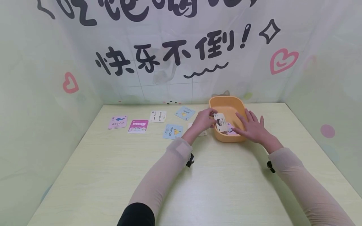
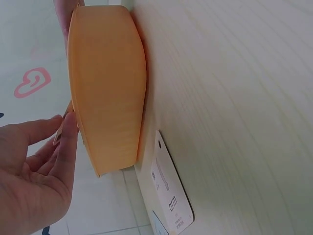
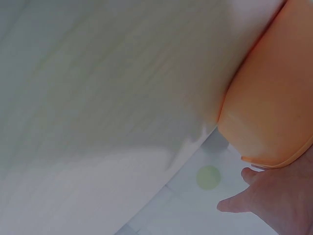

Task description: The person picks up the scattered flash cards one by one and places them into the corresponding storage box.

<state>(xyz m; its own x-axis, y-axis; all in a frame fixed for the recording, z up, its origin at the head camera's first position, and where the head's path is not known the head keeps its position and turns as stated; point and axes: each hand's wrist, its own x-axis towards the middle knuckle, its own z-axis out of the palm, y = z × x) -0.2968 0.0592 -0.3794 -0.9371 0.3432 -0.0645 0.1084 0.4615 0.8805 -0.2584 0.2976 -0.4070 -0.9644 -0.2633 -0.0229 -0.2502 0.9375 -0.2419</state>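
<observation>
Pinching a white card [image 1: 221, 122] by its left edge, the person's left grip [image 1: 202, 121] holds it at the left rim of an orange bin [image 1: 229, 138]. From where I stand, everything turns on how that card lies against the rim: it sits just right of the left fingers, its long axis running roughly from the back of the bin toward the front, the near end swung a little to the right. From above, it overlaps the bin's mouth; whether its edge touches the plastic, I cannot tell.

The left is plainly the nearer hand, thumb and fingers closed on the card. The right grip [image 1: 254, 128] is at the opposite rim, holding nothing that I can see, its fingers spread and its thumb stretched across the inside. Below the pinched card, toward the front, lie other cards [image 1: 232, 129] in the bin.

Because the card already overlaps the mouth, letting go should call for little sideways travel, to my eye. Just left of the bin, an "arm" card [image 2: 171, 196] lies on the tabletop [image 1: 220, 182], partly hidden by the left arm from above.
</observation>
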